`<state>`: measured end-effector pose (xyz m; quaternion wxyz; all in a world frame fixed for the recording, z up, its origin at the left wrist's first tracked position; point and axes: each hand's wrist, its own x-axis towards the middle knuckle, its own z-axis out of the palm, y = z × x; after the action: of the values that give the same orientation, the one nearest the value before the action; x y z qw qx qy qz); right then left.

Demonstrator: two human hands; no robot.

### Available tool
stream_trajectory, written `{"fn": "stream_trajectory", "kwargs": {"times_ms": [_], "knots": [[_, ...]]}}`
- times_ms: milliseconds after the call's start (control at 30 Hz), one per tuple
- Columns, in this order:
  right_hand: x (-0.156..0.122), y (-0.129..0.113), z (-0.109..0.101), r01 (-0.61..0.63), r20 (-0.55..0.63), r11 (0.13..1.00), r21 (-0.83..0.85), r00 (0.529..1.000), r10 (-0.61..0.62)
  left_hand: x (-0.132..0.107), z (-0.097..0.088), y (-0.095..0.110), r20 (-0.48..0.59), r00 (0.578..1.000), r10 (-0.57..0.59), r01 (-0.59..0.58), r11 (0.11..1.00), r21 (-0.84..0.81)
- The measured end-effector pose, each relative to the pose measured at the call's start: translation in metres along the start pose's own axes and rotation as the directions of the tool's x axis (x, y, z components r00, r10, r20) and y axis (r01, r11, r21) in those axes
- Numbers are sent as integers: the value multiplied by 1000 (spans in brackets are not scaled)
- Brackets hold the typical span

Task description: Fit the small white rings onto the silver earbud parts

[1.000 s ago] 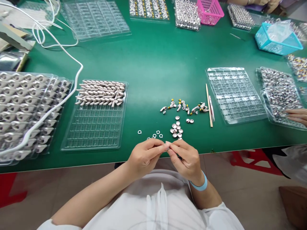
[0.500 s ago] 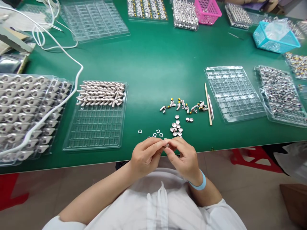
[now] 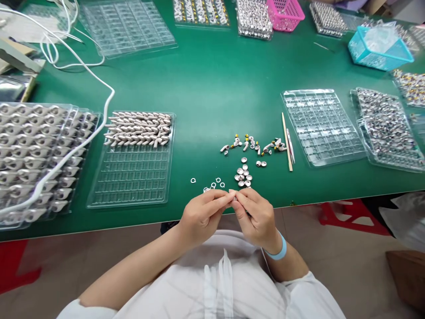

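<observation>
Both hands meet at the table's front edge. My left hand point(image 3: 203, 215) is closed, its thumb and fingertips pinching a small earbud part point(image 3: 234, 199) that is mostly covered by the fingers. From the other side, my right hand point(image 3: 257, 218) also pinches this part; a blue band circles that wrist. Just beyond the fingertips lie several round, cup-like earbud shells point(image 3: 241, 177). Thin white rings point(image 3: 213, 184) are scattered beyond my left hand. Farther off is a loose row of stemmed earbud pieces point(image 3: 245, 145), some with yellow bits.
Left of my hands is a clear tray point(image 3: 129, 179) partly filled with stemmed shells, beside stacked trays point(image 3: 40, 159) crossed by a white cable point(image 3: 111, 99). On the right lie a wooden stick point(image 3: 287, 141), tweezers point(image 3: 291, 146) and clear trays point(image 3: 327, 128). Pink point(image 3: 286, 15) and blue baskets point(image 3: 372, 55) stand farther back.
My fingertips have closed further around the small part, which shows less now. Both hands stay at nearly the same spot, and the view has shifted slightly.
</observation>
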<state>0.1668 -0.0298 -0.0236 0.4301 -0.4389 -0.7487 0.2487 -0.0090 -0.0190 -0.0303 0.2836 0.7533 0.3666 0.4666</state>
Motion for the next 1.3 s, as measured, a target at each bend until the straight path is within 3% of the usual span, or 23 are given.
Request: {"fn": "stream_trajectory", "kwargs": {"times_ms": [167,367,733,967,1133,1300], "knots": [[0,4,-5,60,39,998,-5,997,-60,8,-8,2,43,976,-214,219,953,-210],[0,5,-8,87,92,996,10,992,-88,7,-7,0,36,957,-287,284,905,-318],[2,7,-9,92,170,995,31,981,-96,4,-6,-2,-3,965,-262,248,920,-303],[-1,10,-5,116,102,993,8,988,-116,1,-2,0,46,921,-388,380,862,-335],[-3,10,-4,178,57,982,-70,983,-174,5,0,3,13,955,-296,285,905,-317],[-6,13,-3,203,61,974,-104,978,-198,4,2,4,2,958,-287,270,898,-346]]}}
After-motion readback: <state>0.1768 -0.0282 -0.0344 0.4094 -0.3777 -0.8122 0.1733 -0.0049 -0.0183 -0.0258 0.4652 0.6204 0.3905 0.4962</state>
